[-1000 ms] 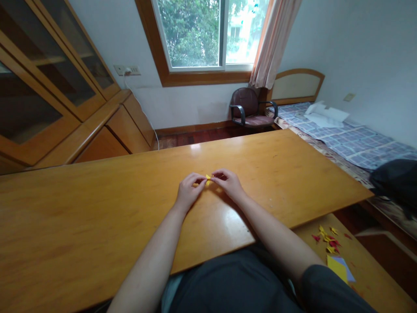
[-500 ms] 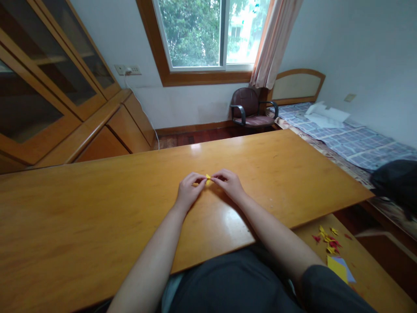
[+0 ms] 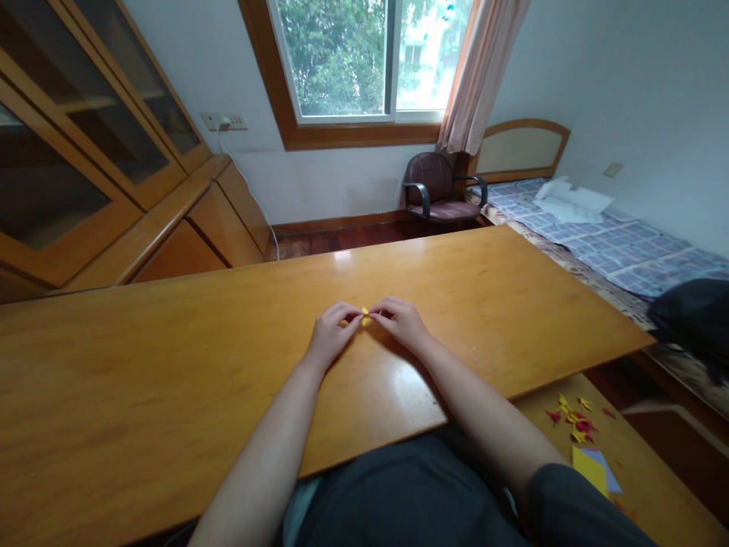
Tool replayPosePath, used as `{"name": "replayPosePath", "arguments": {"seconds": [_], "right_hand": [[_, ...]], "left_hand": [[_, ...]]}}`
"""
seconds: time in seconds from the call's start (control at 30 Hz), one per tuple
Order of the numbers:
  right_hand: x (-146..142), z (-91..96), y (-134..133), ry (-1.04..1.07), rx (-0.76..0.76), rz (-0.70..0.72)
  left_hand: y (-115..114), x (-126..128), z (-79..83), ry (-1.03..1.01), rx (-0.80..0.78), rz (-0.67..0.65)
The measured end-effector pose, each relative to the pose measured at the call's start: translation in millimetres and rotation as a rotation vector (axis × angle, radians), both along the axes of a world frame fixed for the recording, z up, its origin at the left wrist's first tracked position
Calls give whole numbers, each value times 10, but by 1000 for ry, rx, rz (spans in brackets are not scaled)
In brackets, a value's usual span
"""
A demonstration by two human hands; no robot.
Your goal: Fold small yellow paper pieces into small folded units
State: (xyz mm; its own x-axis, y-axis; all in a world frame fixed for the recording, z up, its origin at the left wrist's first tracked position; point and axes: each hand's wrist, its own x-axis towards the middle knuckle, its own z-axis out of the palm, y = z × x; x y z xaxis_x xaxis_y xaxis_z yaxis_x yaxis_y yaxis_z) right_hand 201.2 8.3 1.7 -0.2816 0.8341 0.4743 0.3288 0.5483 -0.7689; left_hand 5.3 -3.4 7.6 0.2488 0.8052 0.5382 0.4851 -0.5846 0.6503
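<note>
A small folded piece of yellow paper (image 3: 365, 315), probably an origami crane like those on the lower surface, is held just above the wooden table (image 3: 171, 365). My left hand (image 3: 335, 328) pinches its left side between thumb and fingertips. From the right, my right hand (image 3: 399, 319) pinches the other side in the same way. Between the fingertips only the yellow middle shows; the fingers cover its ends.
On a lower surface (image 3: 654, 471) at the right lie several red and yellow folded paper cranes (image 3: 579, 425), with yellow paper sheets (image 3: 589, 469) beside them. Beyond stand a bed (image 3: 620, 243) with a black bag (image 3: 692, 323), an armchair (image 3: 436, 190) and a glass-doored cabinet (image 3: 130, 190).
Both hands keep their pinch in nearly the same place. The yellow paper has turned very slightly between the fingertips.
</note>
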Motion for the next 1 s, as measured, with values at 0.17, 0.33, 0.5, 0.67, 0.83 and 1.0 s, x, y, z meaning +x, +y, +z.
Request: {"name": "replayPosePath", "arguments": {"seconds": [0.17,0.33,0.5,0.67,0.83,1.0], "right_hand": [[16,14,11,53,-20,1],[33,7,32,102,-87,-41],[30,20,27,107,-123,-35],[26,38,15,108,-123,-20],[31,23,24,121,-112,-8],[32,9,26,128,-118,-10]], "left_hand": [[20,-10,-67,-128,-104,56],[37,-17,-81,-194,-165,73],[24,-8,-39,-187,-158,55],[53,-3,-95,-267,-220,60],[122,7,-185,-455,-372,44],[143,15,-168,-565,-472,29]]}}
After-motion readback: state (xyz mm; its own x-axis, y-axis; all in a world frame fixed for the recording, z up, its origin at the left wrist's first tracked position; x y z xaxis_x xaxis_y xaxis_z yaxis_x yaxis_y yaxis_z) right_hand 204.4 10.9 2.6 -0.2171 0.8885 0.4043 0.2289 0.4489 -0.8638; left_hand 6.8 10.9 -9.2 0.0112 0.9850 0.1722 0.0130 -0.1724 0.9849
